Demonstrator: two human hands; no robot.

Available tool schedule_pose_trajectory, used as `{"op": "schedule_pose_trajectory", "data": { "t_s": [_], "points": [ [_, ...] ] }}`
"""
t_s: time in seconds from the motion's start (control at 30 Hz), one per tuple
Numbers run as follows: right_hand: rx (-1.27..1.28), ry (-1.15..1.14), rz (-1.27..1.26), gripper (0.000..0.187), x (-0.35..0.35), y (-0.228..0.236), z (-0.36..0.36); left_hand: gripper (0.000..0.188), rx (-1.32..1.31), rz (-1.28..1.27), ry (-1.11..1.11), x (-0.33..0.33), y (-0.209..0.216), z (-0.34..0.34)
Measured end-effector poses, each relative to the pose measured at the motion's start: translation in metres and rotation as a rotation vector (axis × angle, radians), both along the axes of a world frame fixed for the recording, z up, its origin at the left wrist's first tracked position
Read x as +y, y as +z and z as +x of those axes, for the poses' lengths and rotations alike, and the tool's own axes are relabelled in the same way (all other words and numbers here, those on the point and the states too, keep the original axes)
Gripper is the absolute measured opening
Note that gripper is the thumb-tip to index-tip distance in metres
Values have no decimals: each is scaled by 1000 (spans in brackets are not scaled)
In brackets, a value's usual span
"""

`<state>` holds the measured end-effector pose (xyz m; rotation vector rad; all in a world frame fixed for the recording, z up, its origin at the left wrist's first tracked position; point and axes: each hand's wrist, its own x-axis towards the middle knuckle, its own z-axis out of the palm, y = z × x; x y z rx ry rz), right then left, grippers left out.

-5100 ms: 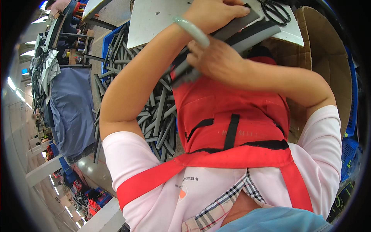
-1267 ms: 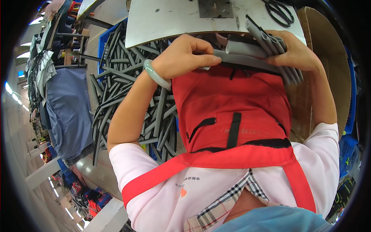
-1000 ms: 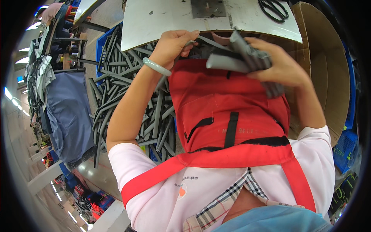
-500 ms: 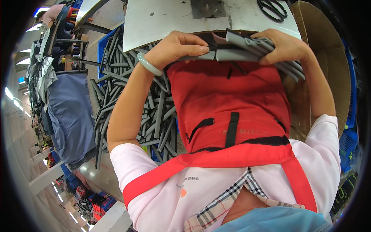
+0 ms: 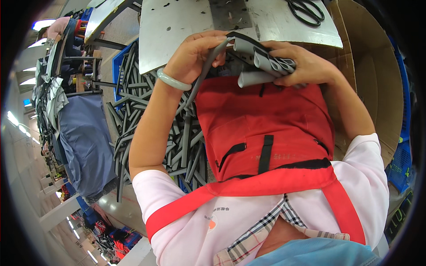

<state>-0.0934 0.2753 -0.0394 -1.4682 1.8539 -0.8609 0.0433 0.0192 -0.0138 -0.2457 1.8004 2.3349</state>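
My left hand (image 5: 195, 55) pinches a flat grey foam-like sleeve (image 5: 205, 71), its long end hanging down past my wrist. In my right hand (image 5: 308, 64) is a bundle of grey tubular sleeves (image 5: 262, 62), with rounded, hollow-looking ends toward the left. A dark strip runs along the top from the bundle to the fingers of my left hand. Both hands are close together in front of the table edge, above my red apron (image 5: 266, 115). The fingertips of my right hand are partly hidden behind the bundle.
A white worktable (image 5: 186, 26) with a metal plate (image 5: 230, 17) lies ahead. Black-handled scissors (image 5: 306, 11) rest at its right. Many loose grey sleeves (image 5: 137, 86) overflow a blue crate (image 5: 119, 66) at left. A cardboard box (image 5: 377, 84) stands at right.
My left hand has lifted and turned, and its sleeve has swung from nearly level to hanging steeply. My right hand has moved left, turning the bundle's ends more into view.
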Motion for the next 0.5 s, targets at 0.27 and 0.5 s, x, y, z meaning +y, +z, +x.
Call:
{"op": "schedule_pose_trajectory", "data": {
  "t_s": [0.27,0.5],
  "points": [
    [280,-150,-33,47,11,49,-40,29,96,-703,46,-6,25,-3],
    [573,-255,41,67,9,77,-77,33,245,-665,243,-1,21,-29]
  ]
}}
